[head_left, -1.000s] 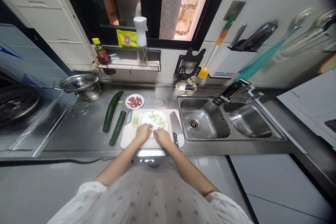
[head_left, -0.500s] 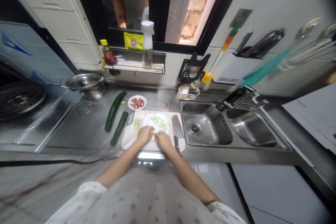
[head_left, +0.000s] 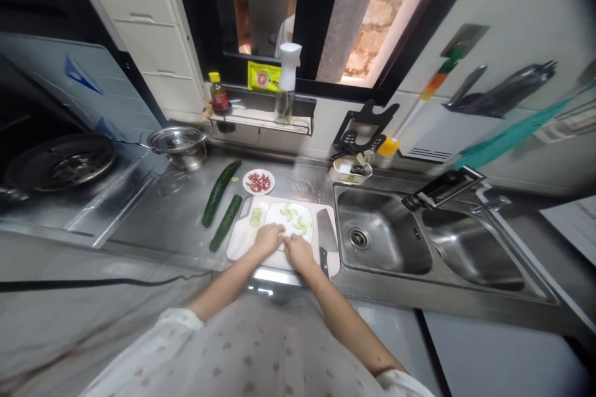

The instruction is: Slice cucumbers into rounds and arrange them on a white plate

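Observation:
My left hand (head_left: 267, 239) and my right hand (head_left: 299, 252) are side by side over the near edge of a white plate (head_left: 274, 216) that lies on a white cutting board (head_left: 239, 239). Their fingers curl down and pinch at a cucumber slice between them. Pale green cucumber slices (head_left: 294, 218) lie spread on the plate. A few more slices (head_left: 255, 218) sit on the board to the left of it. A cleaver (head_left: 325, 232) rests along the board's right side, handle toward me.
Two dark cucumbers (head_left: 220, 191) (head_left: 225, 221) lie left of the board. A small dish of red pieces (head_left: 258, 182) stands behind it. A double steel sink (head_left: 386, 242) is at the right, a lidded pot (head_left: 179, 142) and stove at the left.
The camera has shifted, so the whole scene sits further right and lower in view. Both hands stay together at the plate's near edge.

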Motion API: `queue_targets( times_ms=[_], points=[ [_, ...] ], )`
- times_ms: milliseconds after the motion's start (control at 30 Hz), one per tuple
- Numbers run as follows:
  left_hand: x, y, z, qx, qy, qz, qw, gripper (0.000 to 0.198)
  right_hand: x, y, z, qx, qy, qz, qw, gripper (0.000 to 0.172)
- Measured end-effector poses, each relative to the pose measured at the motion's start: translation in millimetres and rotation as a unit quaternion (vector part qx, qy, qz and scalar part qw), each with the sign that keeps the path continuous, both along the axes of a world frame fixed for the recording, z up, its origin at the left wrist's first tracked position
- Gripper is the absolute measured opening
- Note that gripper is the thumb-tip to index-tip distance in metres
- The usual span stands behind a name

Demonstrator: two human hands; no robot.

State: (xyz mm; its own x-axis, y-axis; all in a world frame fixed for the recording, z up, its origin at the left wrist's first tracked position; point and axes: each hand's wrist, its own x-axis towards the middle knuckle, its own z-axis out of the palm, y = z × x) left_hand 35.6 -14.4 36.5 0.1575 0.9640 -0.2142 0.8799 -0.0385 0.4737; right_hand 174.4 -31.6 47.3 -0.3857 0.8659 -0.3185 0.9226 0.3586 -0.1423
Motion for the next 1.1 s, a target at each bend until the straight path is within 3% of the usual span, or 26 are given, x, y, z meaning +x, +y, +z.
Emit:
queue_targets(
  times_ms=[100, 200, 300, 433, 600, 767, 1100],
  points=[
    [-7.3, 1.9, -4.4, 0.014, -0.04, 0.049, 0.998, 0.028, 2.5, 1.1, -0.3, -0.002, 0.025, -0.025, 0.999, 0.03],
    [-25.3, 1.7, -9.1, 0.032, -0.06, 0.136, 0.988, 0.027, 6.4, 2.0, -0.9, -0.005, 0.063, -0.056, 0.996, 0.029],
    [-50.4, -2.0, -13.2, 0.044, -0.051, 0.213, 0.975, 0.026, 10.0, 0.8, -1.2, 0.007, 0.112, -0.086, 0.99, 0.031],
    [-76.0, -7.4, -18.3, 0.046, -0.02, 0.272, 0.961, 0.029, 13.0, -4.4, 0.1, 0.028, 0.166, -0.121, 0.978, 0.033],
    [-79.1, -4.2, -22.5, 0.036, 0.025, 0.26, 0.965, 0.037, 14.4, -10.8, 4.6, 0.042, 0.226, -0.123, 0.965, 0.032],
    [-74.4, 4.2, -25.1, 0.022, 0.064, 0.259, 0.963, 0.033, 15.8, -14.6, 10.5, 0.052, 0.257, -0.131, 0.956, 0.03],
    [-71.2, 7.1, -33.0, 0.014, 0.05, 0.271, 0.961, 0.026, 18.7, -20.2, 12.8, 0.056, 0.28, -0.138, 0.948, 0.03]
  ],
)
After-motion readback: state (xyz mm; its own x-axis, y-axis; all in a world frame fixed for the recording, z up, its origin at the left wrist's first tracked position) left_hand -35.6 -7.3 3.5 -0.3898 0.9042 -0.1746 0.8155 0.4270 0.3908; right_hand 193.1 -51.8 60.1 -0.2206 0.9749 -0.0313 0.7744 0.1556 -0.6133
